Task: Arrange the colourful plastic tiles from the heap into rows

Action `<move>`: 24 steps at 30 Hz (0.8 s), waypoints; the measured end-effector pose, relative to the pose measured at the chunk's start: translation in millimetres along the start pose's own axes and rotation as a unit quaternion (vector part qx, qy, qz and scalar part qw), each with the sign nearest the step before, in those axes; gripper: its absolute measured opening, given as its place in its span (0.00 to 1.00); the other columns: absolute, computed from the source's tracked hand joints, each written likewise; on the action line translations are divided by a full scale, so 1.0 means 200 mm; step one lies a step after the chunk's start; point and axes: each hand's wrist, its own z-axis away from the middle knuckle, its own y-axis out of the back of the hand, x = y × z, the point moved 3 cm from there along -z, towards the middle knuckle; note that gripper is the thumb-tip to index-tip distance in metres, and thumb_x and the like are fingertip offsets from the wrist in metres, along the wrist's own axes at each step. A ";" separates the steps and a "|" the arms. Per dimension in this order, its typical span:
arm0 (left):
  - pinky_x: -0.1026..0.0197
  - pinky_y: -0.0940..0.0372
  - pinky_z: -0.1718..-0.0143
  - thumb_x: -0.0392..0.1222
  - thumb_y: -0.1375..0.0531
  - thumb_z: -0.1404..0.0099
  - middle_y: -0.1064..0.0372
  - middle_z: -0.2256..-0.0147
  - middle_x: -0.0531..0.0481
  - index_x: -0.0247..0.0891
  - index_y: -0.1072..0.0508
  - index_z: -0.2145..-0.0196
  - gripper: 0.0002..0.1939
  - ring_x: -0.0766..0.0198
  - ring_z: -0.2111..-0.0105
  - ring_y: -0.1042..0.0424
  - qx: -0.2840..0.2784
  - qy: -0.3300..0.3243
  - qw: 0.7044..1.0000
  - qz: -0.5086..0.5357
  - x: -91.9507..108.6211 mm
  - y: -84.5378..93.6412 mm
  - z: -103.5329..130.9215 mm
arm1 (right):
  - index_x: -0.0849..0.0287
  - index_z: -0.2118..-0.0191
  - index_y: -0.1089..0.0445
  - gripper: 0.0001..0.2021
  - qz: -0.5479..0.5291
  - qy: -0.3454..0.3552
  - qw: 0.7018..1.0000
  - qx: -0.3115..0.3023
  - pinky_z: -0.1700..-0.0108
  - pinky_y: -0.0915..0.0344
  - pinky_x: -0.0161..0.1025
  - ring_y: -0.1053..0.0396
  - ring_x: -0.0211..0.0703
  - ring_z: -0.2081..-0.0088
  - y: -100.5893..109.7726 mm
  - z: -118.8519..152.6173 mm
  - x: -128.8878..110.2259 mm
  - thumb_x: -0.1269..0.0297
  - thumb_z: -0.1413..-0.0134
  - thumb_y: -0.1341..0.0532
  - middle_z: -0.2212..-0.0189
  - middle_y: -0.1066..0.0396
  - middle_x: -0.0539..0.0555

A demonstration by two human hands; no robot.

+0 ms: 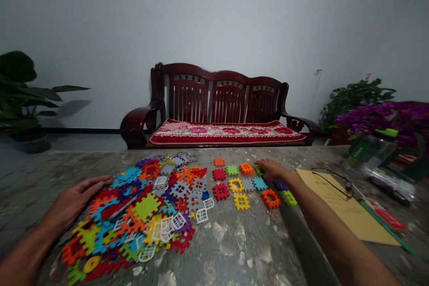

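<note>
A heap of colourful interlocking plastic building pieces point(146, 207) spreads over the left half of the table. At its left edge rests my left hand point(75, 199), fingers stretched out and holding nothing. Right of the heap, separate square pieces lie in loose rows, among them a yellow window-frame piece point(241, 201), a blue square point(259, 183) and an orange ring-shaped piece point(270, 198). My right hand point(272, 170) is at the far right of the back row, fingertips closed on a green building piece point(259, 170) on the tabletop. A purple piece point(280, 185) is partly hidden under my right wrist.
Right of my forearm lie a yellow paper sheet point(348, 214), eyeglasses point(348, 187) and a green pencil point(385, 227). A clear bottle point(372, 149) and purple flowers point(385, 116) stand at the right edge. Beyond the stone table point(231, 250) is a wooden bench point(217, 94).
</note>
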 end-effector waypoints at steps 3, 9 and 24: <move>0.45 0.29 0.44 0.62 0.34 0.58 0.15 0.55 0.43 0.42 0.18 0.61 0.29 0.41 0.51 0.20 0.004 0.002 1.000 -0.001 0.02 0.00 0.01 | 0.55 0.37 0.29 0.40 -0.003 0.004 1.000 0.000 0.35 0.39 0.52 0.33 0.61 0.37 0.00 -0.02 -0.02 0.79 0.62 0.37 0.38 0.28 0.62; 0.50 0.25 0.50 0.60 0.37 0.55 0.14 0.58 0.45 0.42 0.19 0.62 0.26 0.45 0.53 0.19 0.014 0.021 1.000 0.008 0.08 -0.01 0.07 | 0.53 0.36 0.30 0.41 -0.028 -0.006 1.000 0.005 0.33 0.42 0.51 0.35 0.59 0.35 -0.02 -0.06 -0.02 0.80 0.62 0.39 0.36 0.30 0.60; 0.51 0.25 0.52 0.62 0.36 0.53 0.15 0.56 0.43 0.41 0.17 0.61 0.28 0.46 0.55 0.18 -0.004 -0.019 1.000 -0.017 0.01 0.00 0.00 | 0.58 0.40 0.27 0.34 -0.219 -0.088 0.959 0.157 0.39 0.31 0.46 0.25 0.51 0.43 -0.05 0.13 0.03 0.76 0.58 0.43 0.44 0.23 0.57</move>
